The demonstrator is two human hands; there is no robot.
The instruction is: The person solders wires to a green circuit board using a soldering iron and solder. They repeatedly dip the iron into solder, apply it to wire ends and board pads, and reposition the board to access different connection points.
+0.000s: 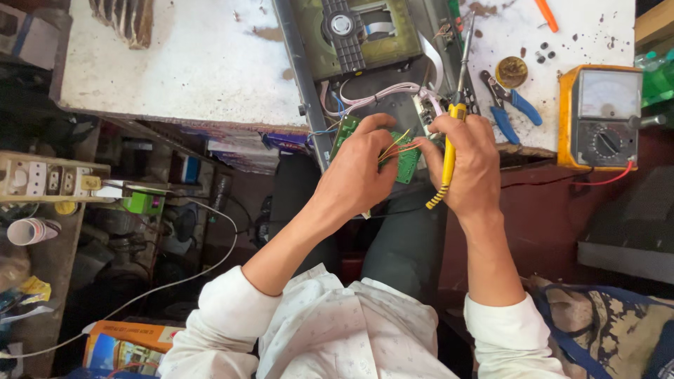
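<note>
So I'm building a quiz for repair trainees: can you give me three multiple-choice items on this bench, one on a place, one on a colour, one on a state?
1. Where is the meter?
A. at the table's right edge
B. on the floor at left
C. in the person's lap

2. What colour is the handle of the soldering iron?
A. blue
B. yellow
C. white

3. What is the left hand doing?
A. resting flat on the table
B. holding the pliers
C. gripping the green board

Answers:
1 A: the orange-cased meter sits right of the pliers, by the table's right edge.
2 B: the handle held in the right hand is yellow.
3 C: its fingers curl round the board, while the blue-handled pliers lie untouched.
</note>
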